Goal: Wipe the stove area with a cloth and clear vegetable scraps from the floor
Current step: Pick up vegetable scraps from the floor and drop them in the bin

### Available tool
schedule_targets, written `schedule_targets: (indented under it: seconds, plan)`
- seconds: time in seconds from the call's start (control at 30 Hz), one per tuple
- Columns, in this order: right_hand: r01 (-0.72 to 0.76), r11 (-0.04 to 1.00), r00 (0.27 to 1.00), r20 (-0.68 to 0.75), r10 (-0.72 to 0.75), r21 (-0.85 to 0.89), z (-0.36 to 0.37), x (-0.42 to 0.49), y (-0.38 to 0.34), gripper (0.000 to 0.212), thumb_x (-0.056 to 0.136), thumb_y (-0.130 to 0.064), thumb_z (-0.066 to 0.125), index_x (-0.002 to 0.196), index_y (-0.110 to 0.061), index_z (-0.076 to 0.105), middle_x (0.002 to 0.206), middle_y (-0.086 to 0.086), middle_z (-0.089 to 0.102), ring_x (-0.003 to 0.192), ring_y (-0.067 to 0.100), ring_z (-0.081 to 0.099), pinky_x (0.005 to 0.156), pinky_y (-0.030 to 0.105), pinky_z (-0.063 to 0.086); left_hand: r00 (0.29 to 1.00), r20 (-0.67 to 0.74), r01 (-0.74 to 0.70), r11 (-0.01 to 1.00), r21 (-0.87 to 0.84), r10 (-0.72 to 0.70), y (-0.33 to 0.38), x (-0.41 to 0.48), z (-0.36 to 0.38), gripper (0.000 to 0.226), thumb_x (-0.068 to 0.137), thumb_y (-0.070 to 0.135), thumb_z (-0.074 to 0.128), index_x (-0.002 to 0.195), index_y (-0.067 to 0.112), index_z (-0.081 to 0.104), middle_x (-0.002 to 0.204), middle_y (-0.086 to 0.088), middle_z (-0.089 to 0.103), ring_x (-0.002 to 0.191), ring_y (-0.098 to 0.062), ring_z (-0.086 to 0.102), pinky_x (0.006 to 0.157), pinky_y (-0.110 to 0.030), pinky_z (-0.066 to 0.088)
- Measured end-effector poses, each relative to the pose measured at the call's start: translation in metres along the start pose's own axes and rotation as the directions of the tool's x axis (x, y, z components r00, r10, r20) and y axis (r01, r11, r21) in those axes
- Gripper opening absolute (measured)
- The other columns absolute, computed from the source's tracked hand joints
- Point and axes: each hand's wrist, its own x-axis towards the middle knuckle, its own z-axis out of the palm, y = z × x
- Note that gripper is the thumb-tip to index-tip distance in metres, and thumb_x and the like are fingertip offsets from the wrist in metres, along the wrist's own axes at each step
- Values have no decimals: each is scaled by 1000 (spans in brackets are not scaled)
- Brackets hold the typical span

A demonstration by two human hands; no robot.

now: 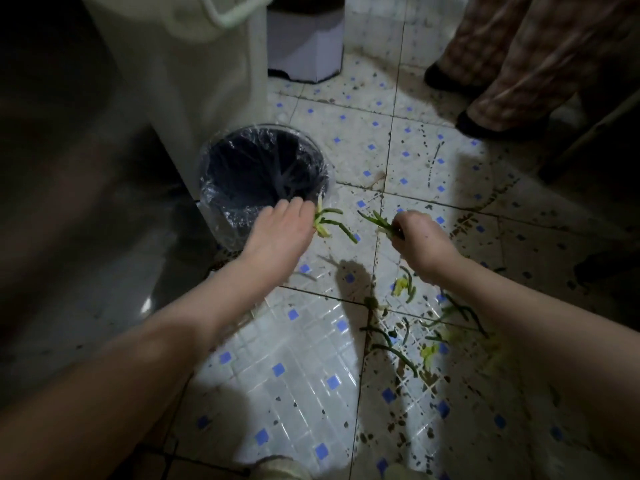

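Observation:
My left hand (282,226) holds a small bunch of green and yellow vegetable scraps (329,221) just beside the near right rim of a dark bin lined with clear plastic (221,202). My right hand (420,240) grips a second bunch of green stems (379,220) a little above the tiled floor. Several more green and yellow scraps (408,327) lie scattered on the floor under my right forearm. No cloth or stove is in view.
A pale cabinet corner (194,98) stands behind the bin, with a white stool-like base (304,43) beyond it. Another person's patterned trouser legs and dark shoes (485,126) stand at the far right. The white tiled floor (294,358) is speckled with dark stains.

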Motion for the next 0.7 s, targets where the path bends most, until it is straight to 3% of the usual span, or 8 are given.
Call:
schedule_targets:
  seconds: [0.23,0.37,0.7]
  plan:
    - [72,997,994,-78,-74,-30,-42,39,-26,7,91,-10,51,88,-6,57,89,13,56,75,30,53,64,39,47,982,-42,190,971,147,-185,-50,30,-22,28,88,15,60,110,10,44,110,-8,53,100,-28,52,70,-35,35]
    - [136,990,986,-96,-138,-29,-60,63,-54,10,89,-8,52,93,-3,60,90,15,59,79,33,56,71,45,51,966,-29,258,958,128,-257,-62,38,-23,31,86,14,64,110,9,44,111,-9,53,102,-29,52,76,-37,41]
    - [229,971,970,-95,-222,71,-48,83,-112,8,89,-13,53,91,-7,58,93,14,60,81,31,58,68,37,49,951,13,307,948,83,-309,-76,37,-20,34,90,15,57,119,11,42,121,-10,51,112,-30,49,86,-39,40]
